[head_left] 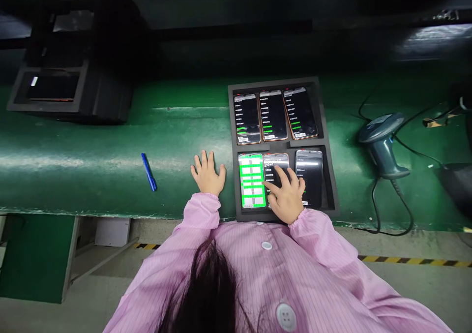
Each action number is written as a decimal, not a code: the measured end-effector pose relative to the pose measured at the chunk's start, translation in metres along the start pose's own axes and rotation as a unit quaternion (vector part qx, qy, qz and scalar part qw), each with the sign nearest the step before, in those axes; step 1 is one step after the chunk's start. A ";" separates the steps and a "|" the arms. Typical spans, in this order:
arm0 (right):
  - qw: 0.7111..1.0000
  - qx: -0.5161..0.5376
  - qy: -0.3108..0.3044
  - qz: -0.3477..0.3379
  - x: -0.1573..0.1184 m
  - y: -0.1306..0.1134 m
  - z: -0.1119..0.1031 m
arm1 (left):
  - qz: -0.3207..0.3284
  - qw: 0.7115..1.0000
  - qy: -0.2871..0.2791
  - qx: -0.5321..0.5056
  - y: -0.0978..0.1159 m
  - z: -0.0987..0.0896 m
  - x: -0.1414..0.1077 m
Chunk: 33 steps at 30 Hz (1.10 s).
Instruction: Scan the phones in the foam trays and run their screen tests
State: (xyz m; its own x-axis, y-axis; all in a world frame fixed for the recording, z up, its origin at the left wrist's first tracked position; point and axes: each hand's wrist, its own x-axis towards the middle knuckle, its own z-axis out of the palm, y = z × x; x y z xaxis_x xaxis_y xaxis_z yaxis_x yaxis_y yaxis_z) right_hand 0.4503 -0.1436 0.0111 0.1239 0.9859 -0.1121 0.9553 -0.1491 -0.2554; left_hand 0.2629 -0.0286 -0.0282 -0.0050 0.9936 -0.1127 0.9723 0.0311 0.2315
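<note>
A black foam tray (231, 121) holds several smartphones in two rows, face up. My right hand (285, 195) is over the front row with its fingers spread. Its thumb reaches the right side of a smartphone with a green and white grid on its screen (252, 180). Beneath the fingers, a smartphone with a dark list screen (276, 159) is partly covered. Beside it on the right lies another dark smartphone (313, 175). My left hand (208, 174) rests on the green tabletop left of the tray, fingers apart, holding nothing.
A blue pen (149, 172) lies on the green table (103, 170) at left. To the right of the tray is a barcode scanner (383, 143) with a looping cable. At the back left, a stack of black trays (110, 77) has a smartphone (55, 87) in it.
</note>
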 end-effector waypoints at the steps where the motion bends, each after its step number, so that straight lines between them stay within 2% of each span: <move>1: 1.000 0.001 0.001 0.000 0.004 0.000 0.000 | 0.001 1.000 0.000 0.000 0.000 0.000 0.000; 11: 0.999 0.021 0.038 0.020 0.053 -0.004 0.000 | 0.007 1.000 0.011 -0.003 -0.002 0.001 -0.001; 20: 0.998 0.052 -0.020 -0.030 0.083 -0.033 0.002 | 0.006 1.000 0.021 0.008 -0.002 0.002 -0.001; 26: 0.997 0.041 -0.033 -0.060 0.083 -0.041 0.005 | 0.008 1.000 0.021 0.008 -0.001 0.001 -0.002; 33: 0.990 0.021 -0.077 -0.117 0.050 -0.033 0.005 | 0.008 1.000 0.013 0.007 -0.001 -0.001 -0.002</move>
State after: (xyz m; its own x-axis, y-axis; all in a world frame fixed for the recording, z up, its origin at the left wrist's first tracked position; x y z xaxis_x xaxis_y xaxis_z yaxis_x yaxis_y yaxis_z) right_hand 0.4235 -0.0901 0.0094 -0.1443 0.9711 -0.1900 0.9407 0.0750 -0.3309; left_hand 0.2618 -0.0309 -0.0275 0.0040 0.9964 -0.0849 0.9755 0.0148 0.2197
